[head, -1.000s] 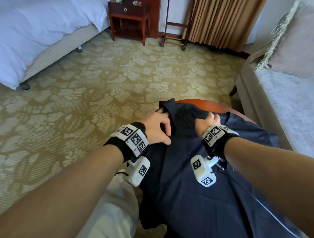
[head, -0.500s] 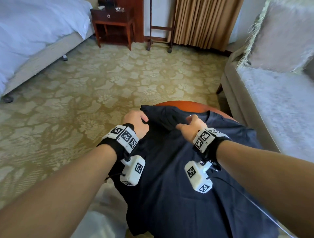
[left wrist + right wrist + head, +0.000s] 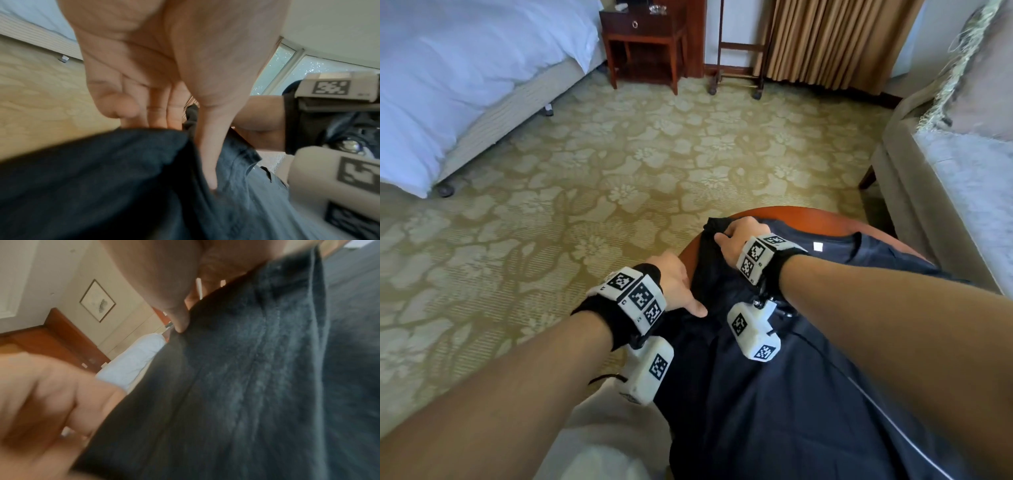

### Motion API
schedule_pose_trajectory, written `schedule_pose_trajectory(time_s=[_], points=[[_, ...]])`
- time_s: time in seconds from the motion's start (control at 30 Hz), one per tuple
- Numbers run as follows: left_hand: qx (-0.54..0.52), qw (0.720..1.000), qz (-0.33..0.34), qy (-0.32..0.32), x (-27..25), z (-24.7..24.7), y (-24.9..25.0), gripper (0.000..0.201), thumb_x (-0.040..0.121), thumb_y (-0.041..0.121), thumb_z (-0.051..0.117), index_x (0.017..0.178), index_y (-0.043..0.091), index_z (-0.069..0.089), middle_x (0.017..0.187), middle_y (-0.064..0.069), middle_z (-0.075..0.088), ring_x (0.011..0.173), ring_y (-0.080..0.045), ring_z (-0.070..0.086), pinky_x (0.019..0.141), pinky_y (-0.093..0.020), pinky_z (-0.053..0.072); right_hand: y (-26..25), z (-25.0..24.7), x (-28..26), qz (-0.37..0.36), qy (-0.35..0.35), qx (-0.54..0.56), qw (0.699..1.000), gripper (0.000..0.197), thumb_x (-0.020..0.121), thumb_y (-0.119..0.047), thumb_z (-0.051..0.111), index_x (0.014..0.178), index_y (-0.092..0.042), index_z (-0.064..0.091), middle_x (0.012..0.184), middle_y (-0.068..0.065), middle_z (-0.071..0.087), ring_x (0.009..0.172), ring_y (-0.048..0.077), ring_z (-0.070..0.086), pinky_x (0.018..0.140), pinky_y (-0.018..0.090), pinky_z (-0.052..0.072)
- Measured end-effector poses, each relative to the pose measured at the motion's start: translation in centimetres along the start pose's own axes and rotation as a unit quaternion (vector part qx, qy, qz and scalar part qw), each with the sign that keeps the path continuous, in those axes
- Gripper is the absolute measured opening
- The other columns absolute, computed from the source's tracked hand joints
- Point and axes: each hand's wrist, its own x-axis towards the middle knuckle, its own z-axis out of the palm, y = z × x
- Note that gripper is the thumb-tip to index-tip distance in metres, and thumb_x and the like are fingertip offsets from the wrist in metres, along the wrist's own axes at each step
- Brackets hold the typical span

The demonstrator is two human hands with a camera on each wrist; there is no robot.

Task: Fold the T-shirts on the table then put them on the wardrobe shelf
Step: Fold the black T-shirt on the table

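A dark navy T-shirt [image 3: 774,394] lies spread over a round wooden table [image 3: 791,219], its collar with a white label toward the far right. My right hand [image 3: 736,233] grips the bunched sleeve at the shirt's far left corner; in the right wrist view its thumb [image 3: 164,280] presses onto the cloth [image 3: 257,386]. My left hand [image 3: 681,291] holds the shirt's left side edge closer to me. The left wrist view shows that hand [image 3: 156,91] with its thumb on top of the cloth [image 3: 102,178] and its fingertips hidden behind the fold.
Patterned carpet [image 3: 619,164] stretches ahead. A white bed [image 3: 465,85] stands far left, a wooden nightstand [image 3: 643,41] and a wheeled rack [image 3: 736,51] at the back by curtains [image 3: 835,41]. A grey sofa [image 3: 945,192] flanks the table's right. Pale cloth [image 3: 613,438] shows below my left wrist.
My right hand has reached farther out to the shirt's far left corner. My left hand has slid back toward me along the left edge. The hands are now farther apart.
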Motion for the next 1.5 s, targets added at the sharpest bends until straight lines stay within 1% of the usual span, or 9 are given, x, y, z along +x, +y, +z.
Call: schedule_pose_trajectory(time_s=[0.17,0.3,0.47,0.67,0.87,1.0,1.1,1.23,1.5], points=[[0.010,0.998,-0.002,-0.060,0.4,-0.4,-2.2,0.055,0.063,0.055,0.085,0.094,0.012,0.072,0.073,0.003,0.065,0.064,-0.013,0.060,0.059,-0.025,0.049,0.2,-0.4,2.0,0.004,-0.015,0.162,0.987,0.032,0.094,-0.020,0.055,0.124,-0.011,0.063,0.126,0.010,0.061,0.093,0.016,0.051,0.078,0.025,0.043],[-0.061,0.997,-0.040,-0.039,1.4,-1.0,-3.0,0.072,0.050,0.069,0.084,0.084,0.006,0.073,0.076,-0.006,0.075,0.068,-0.023,0.070,0.073,-0.031,0.057,0.1,0.1,2.6,0.008,-0.031,0.165,0.986,0.033,0.090,-0.020,0.059,0.122,-0.011,0.064,0.102,0.000,0.058,0.088,0.013,0.050,0.057,0.014,0.038],[-0.281,0.952,-0.051,0.114,3.9,-1.9,-0.2,0.055,0.081,0.062,0.065,0.089,0.007,0.066,0.086,-0.008,0.074,0.072,-0.021,0.066,0.065,-0.027,0.050,1.7,-2.0,1.5,0.072,0.021,0.109,0.991,0.024,0.087,-0.023,0.052,0.104,-0.014,0.066,0.088,0.003,0.064,0.078,0.021,0.062,0.077,0.029,0.055],[-0.321,0.932,-0.107,0.131,8.5,-2.7,3.2,0.089,0.067,0.072,0.059,0.127,0.006,0.060,0.122,-0.015,0.065,0.105,-0.034,0.064,0.095,-0.042,0.051,5.4,-1.2,0.8,-0.008,-0.032,-0.057,0.998,0.047,0.082,-0.038,0.061,0.128,-0.036,0.049,0.134,0.001,0.033,0.123,0.024,0.035,0.101,0.034,0.035],[-0.315,0.943,-0.093,0.053,9.3,-4.2,4.1,0.022,0.089,0.021,0.065,0.072,0.009,0.059,0.046,-0.002,0.050,0.046,-0.020,0.044,0.051,-0.026,0.035,6.6,-0.9,1.6,-0.023,-0.038,-0.041,0.998,0.055,0.080,-0.041,0.066,0.130,-0.038,0.043,0.135,-0.002,0.028,0.124,0.025,0.031,0.110,0.042,0.032],[-0.221,0.971,-0.074,0.056,9.5,-5.0,4.8,0.035,0.090,0.013,0.063,0.124,0.005,0.062,0.108,-0.017,0.065,0.097,-0.031,0.063,0.067,-0.029,0.048,7.0,-0.7,1.6,-0.029,-0.037,-0.031,0.998,0.058,0.080,-0.044,0.069,0.131,-0.038,0.042,0.137,-0.002,0.027,0.126,0.026,0.029,0.111,0.043,0.030],[-0.142,0.976,-0.093,0.137,11.7,-4.2,3.9,0.016,0.094,0.018,0.053,0.105,0.026,0.059,0.097,-0.003,0.057,0.087,-0.025,0.058,0.073,-0.033,0.049,7.1,-0.6,1.6,-0.034,-0.036,-0.029,0.998,0.060,0.080,-0.046,0.069,0.132,-0.038,0.041,0.139,-0.002,0.026,0.128,0.026,0.028,0.111,0.042,0.029],[-0.170,0.959,-0.039,0.224,11.1,-4.0,5.0,0.018,0.088,0.012,0.057,0.098,0.016,0.071,0.109,-0.009,0.068,0.096,-0.026,0.065,0.079,-0.036,0.054,7.0,-0.5,1.9,-0.023,-0.038,0.001,0.999,0.052,0.082,-0.046,0.066,0.129,-0.039,0.045,0.137,-0.004,0.027,0.128,0.025,0.026,0.112,0.041,0.026],[-0.317,0.935,-0.035,0.154,10.6,-3.8,4.2,0.033,0.069,0.034,0.087,0.089,0.013,0.072,0.092,-0.005,0.074,0.087,-0.020,0.071,0.082,-0.035,0.059,6.9,-1.3,1.8,-0.016,-0.062,-0.028,0.998,0.073,0.067,-0.062,0.073,0.130,-0.039,0.043,0.134,-0.003,0.027,0.129,0.024,0.026,0.107,0.038,0.030]])
